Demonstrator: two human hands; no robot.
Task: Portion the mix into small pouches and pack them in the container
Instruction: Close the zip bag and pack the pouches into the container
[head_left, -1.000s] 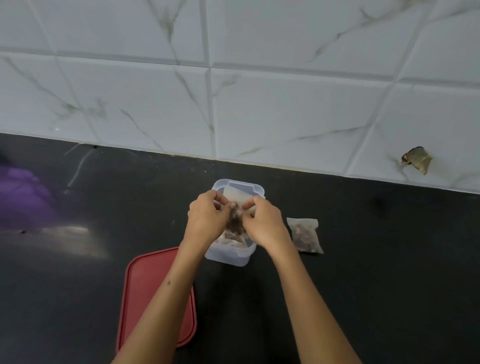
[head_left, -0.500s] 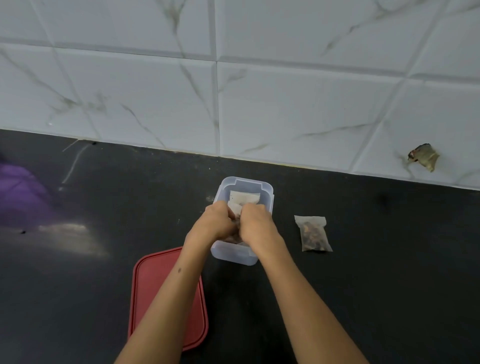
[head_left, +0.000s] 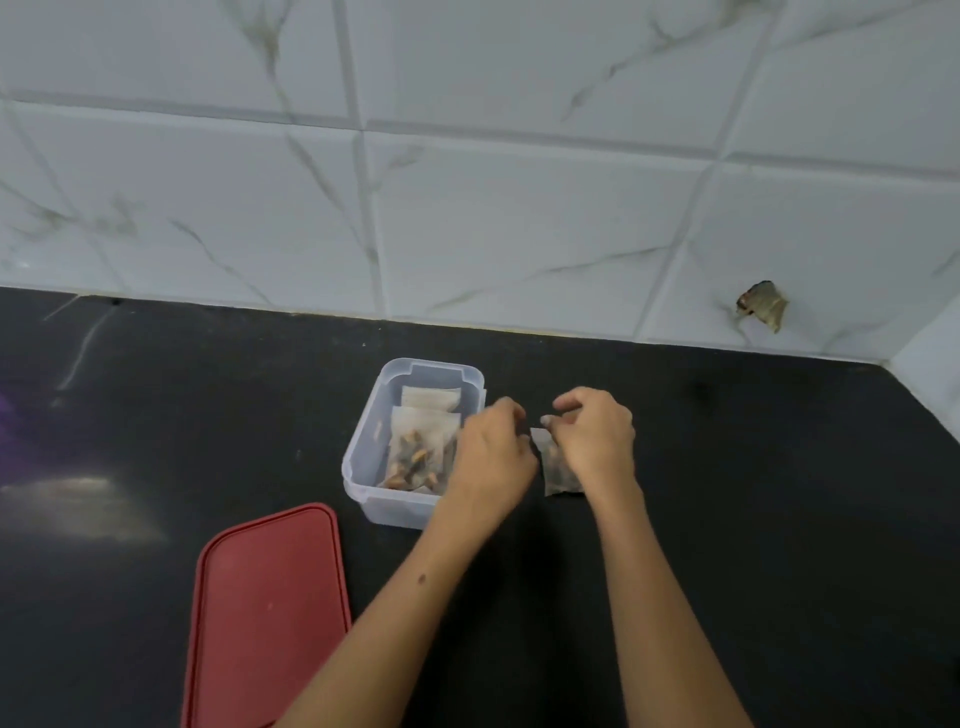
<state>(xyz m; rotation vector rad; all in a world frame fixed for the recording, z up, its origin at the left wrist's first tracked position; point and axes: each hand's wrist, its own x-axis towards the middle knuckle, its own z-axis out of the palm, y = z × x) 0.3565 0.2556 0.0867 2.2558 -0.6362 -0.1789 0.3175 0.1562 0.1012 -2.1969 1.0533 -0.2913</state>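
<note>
Head view: both hands have left the clear container (head_left: 363, 467) and moved right to the last loose pouch (head_left: 556, 467) on the black counter (head_left: 779, 519), so the previous pouch is packed and one remains. Right hand (head_left: 595, 441) curls onto the pouch's top edge; left hand (head_left: 491, 457) hovers beside it, fingers curled, grip unclear. Red lid (head_left: 270, 613) lies off, nearer the person.

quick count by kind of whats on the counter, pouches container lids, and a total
Pouches: 3, two in the container at and, one on the counter under the right hand
Clear container: 1
Red lid: 1
Total: 5
More pouches may be hidden behind the left hand.
</note>
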